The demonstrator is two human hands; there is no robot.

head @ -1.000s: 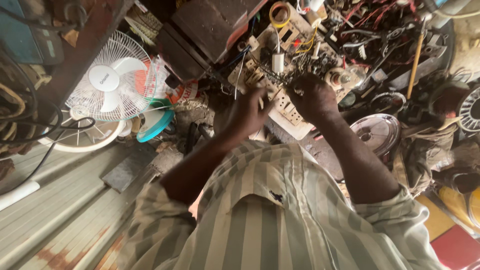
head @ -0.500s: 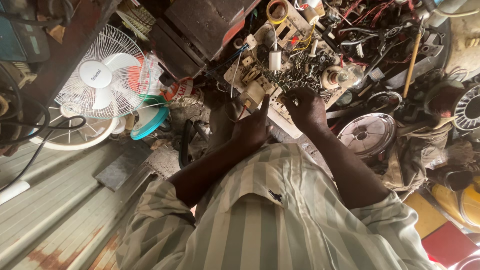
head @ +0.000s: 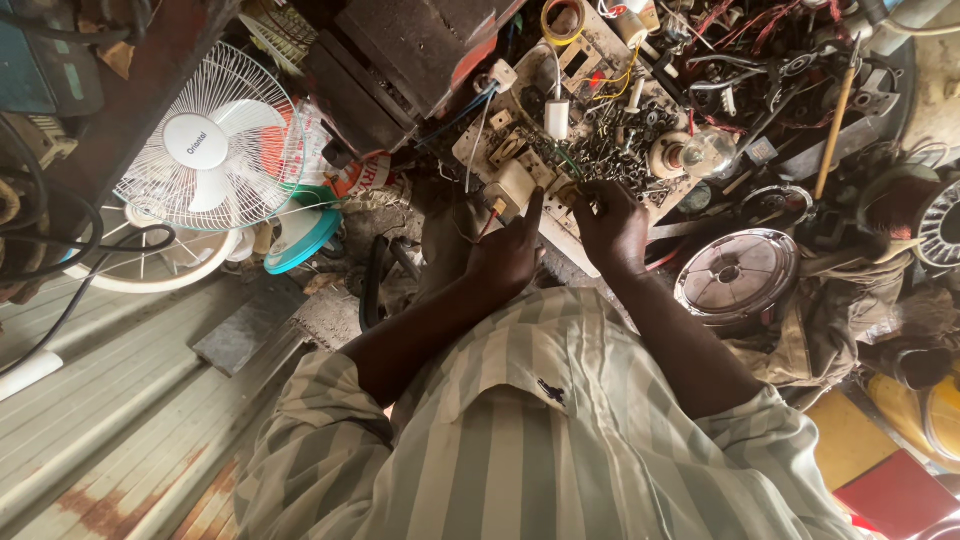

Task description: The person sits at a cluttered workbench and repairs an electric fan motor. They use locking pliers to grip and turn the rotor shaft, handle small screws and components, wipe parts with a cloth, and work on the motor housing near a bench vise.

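My left hand point(head: 505, 258) reaches up to a worn white board point(head: 580, 245) strewn with electrical parts. Its index finger lies along a small cream switch block point(head: 513, 186) with a red wire, the other fingers curled below it. Just to the right, my right hand point(head: 612, 228) pinches something small at the edge of a heap of dark screws and nuts point(head: 610, 145); what it pinches is hidden by the fingers. Both arms come out of the sleeves of my striped shirt point(head: 540, 440).
A white table fan point(head: 210, 140) and a teal dish point(head: 300, 235) stand at the left. A chrome round cover point(head: 738, 275) lies right of the board, with a glass bulb point(head: 705, 150), a wooden-handled tool point(head: 835, 120) and tangled wires beyond. Corrugated sheet point(head: 100, 410) fills the lower left.
Both hands have moved further onto the board. My left hand's spread fingers have closed, leaving the index finger on the cream block; my right hand has settled at the screw heap.
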